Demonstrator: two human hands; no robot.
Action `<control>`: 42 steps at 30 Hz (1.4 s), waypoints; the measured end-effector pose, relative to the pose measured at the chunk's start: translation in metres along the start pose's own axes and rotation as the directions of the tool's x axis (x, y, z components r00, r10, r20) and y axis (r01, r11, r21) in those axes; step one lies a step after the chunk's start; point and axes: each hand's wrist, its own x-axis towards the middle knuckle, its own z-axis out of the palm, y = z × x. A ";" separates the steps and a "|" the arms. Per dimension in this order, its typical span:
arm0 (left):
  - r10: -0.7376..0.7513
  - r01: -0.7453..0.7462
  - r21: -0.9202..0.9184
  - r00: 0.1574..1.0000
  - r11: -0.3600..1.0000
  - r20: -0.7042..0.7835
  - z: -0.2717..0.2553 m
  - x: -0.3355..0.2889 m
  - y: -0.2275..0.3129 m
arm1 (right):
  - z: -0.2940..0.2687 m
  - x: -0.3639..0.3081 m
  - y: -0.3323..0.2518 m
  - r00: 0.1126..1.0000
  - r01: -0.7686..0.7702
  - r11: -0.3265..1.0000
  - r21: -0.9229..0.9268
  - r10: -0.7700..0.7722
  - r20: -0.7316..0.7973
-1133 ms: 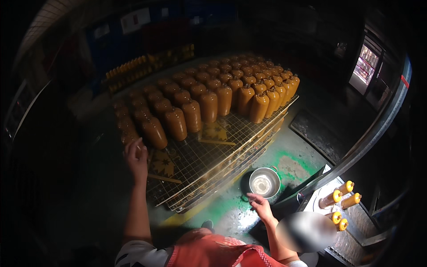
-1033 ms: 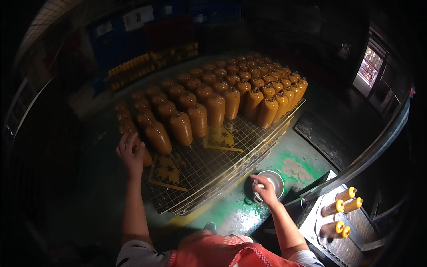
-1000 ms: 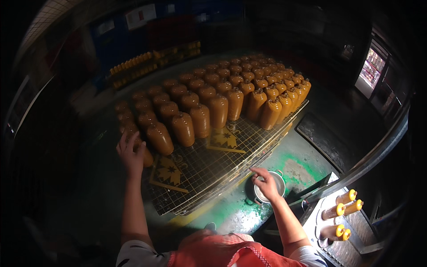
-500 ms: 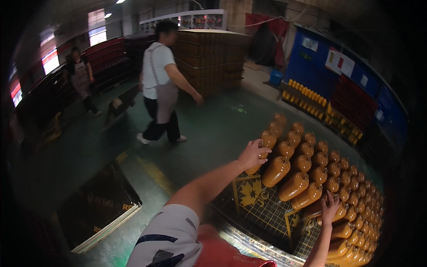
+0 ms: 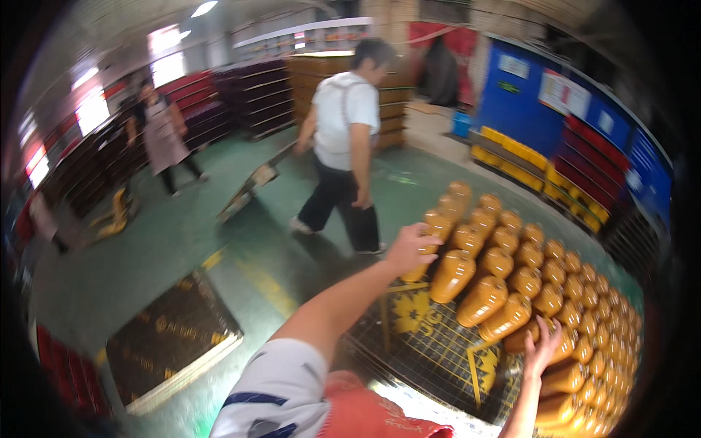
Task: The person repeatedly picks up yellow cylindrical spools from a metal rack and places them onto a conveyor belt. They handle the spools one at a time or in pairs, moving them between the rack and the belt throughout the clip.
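Note:
Rows of glossy amber-brown rounded cylinders (image 5: 482,301), each narrowing to a small nub, stand close together on a black board (image 5: 438,358) printed with a yellow grid and leaf shapes. At the left end of the front row, my left hand (image 5: 411,250) has its fingers curled round one cylinder (image 5: 415,274). Farther right in that row, my right hand (image 5: 543,347) grips the end of another cylinder (image 5: 517,340) with bent fingers. Part of each gripped cylinder is hidden behind the hand. What the cylinders are made of, I cannot tell.
One person (image 5: 343,131) in an apron walks past ahead, trailing a handled cart (image 5: 252,186). Another person (image 5: 162,131) stands farther left near a yellow pallet jack (image 5: 115,213). A stack of dark boards (image 5: 171,332) lies on the floor at left. Blue cabinets (image 5: 511,95) line the right.
The walking person has moved right with the cart behind. The person at the far left has shifted right in view. Both my hands keep nearly the same places on the cylinders.

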 end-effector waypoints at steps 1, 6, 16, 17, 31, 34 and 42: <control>-0.031 0.030 0.033 0.998 0.999 0.048 -0.008 0.001 -0.006 | 0.004 -0.005 -0.005 1.000 -0.008 0.998 0.060 0.009 -0.016; -0.064 0.059 0.129 0.997 0.990 0.034 -0.018 0.001 -0.009 | -0.023 -0.035 -0.031 0.996 -0.081 0.976 0.200 0.084 -0.007; -0.095 0.091 0.128 0.995 0.988 0.024 -0.025 -0.002 -0.008 | -0.027 -0.042 -0.036 0.989 -0.149 0.981 0.125 0.146 0.028; -0.056 0.054 0.132 0.998 0.990 0.009 -0.020 -0.001 -0.014 | -0.029 -0.045 -0.037 0.988 -0.155 0.982 0.111 0.150 0.046; -0.055 0.079 -0.112 0.979 0.991 0.198 -0.076 -0.058 0.059 | -0.029 -0.049 -0.004 0.999 -0.032 0.998 -0.045 0.033 0.017; -0.027 0.052 -0.096 0.969 0.994 0.247 -0.076 -0.070 0.065 | -0.029 -0.051 -0.004 0.999 -0.042 0.997 -0.062 0.044 0.032; 0.035 -0.023 -0.080 0.987 0.997 0.158 -0.084 -0.092 0.077 | -0.031 -0.052 -0.007 1.000 0.010 0.998 -0.063 -0.010 0.001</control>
